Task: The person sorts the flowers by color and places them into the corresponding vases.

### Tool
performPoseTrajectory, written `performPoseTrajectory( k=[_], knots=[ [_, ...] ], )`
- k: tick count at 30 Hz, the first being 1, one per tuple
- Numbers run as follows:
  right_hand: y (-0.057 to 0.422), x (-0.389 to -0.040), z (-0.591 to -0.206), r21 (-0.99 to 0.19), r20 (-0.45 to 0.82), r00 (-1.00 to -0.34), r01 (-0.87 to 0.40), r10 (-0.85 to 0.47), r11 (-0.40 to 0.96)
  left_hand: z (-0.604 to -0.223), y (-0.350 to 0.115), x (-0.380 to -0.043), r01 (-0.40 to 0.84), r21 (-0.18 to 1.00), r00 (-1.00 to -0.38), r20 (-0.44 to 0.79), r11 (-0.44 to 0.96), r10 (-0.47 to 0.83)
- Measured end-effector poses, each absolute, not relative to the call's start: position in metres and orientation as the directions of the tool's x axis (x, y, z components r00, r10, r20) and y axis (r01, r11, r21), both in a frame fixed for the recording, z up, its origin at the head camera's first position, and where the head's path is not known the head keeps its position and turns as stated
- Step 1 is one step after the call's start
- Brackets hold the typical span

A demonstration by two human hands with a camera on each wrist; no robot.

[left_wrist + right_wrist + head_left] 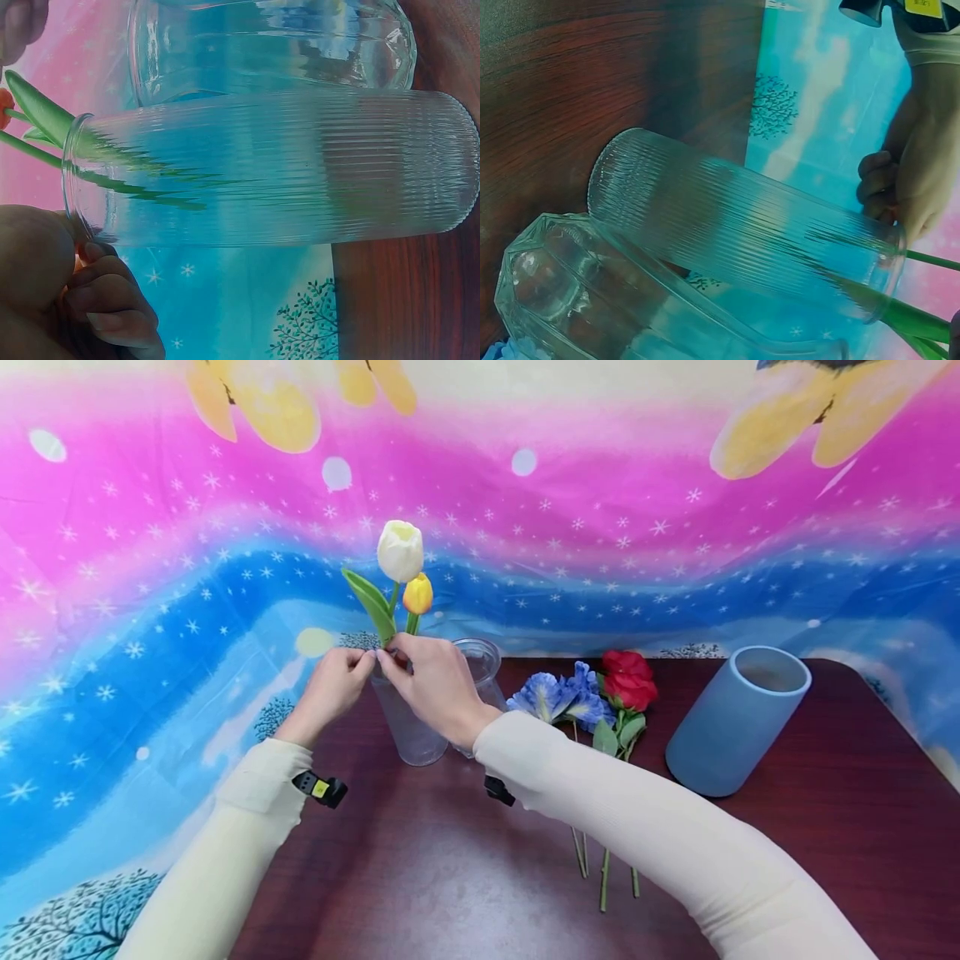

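Note:
A ribbed clear glass vase (262,210) stands upright on the table, with a white tulip (401,552) and a yellow-orange tulip (417,594) rising above its mouth. Green stems (120,184) and a long leaf (41,109) show through the glass, reaching into its upper part. My left hand (333,685) pinches the vase's rim with thumb and curled fingers. Over the mouth, my right hand (438,685) has thumb and index finger together at the yellow tulip's stem, pinching it just under the flower; the fingertips partly hide the contact.
A second clear glass vase (630,300) stands close beside the ribbed one. To the right lie blue flowers (551,697) and a red rose (628,679), stems toward me. A blue-grey vase (727,735) stands further right. A patterned cloth (525,560) hangs behind the table.

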State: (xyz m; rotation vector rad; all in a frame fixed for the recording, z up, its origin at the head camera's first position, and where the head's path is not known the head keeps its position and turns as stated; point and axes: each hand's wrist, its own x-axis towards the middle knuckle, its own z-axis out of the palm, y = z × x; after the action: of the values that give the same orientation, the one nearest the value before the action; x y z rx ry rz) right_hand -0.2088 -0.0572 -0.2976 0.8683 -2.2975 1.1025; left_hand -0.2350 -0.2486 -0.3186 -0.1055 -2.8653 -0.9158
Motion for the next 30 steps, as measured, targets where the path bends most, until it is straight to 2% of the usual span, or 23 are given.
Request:
performPoseTrajectory(
  k=[17,30],
  knots=[
    [-0.068,-0.221,-0.306,-0.552,0.492,-0.785,-0.616,-0.377,0.562,-0.319,-0.249,-0.236,0.113,0.577,-0.989,0.144,0.809,0.036],
    [-0.076,-0.224,-0.317,-0.477,0.43,-0.824,-0.554,-0.368,0.682,-0.318,-0.248,-0.235,0.07,0.59,-0.995,0.1,0.804,0.014]
  ],
)
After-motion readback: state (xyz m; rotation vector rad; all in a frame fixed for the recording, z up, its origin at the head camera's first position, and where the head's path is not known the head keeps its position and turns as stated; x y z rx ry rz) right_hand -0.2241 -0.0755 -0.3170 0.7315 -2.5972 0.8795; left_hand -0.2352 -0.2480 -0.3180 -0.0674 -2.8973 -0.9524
